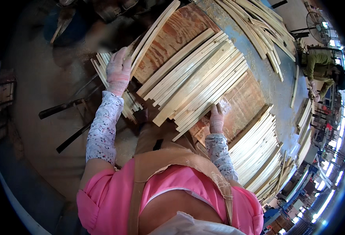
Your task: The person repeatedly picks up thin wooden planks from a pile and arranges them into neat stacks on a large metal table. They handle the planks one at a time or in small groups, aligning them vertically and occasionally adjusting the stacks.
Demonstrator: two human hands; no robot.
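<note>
Left of the central slat row, my left hand touches long slats; my right hand meets its right edge; I can't tell either grip.

Pale wooden strips lie side by side in a slanted row, ends uneven, across a reddish-brown board; a narrower bundle, apparently two strips, runs along its left edge.

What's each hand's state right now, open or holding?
Left hand: by the upper wood strips; grip unclear.
Right hand: by the middle wood strips; grip unclear.
</note>
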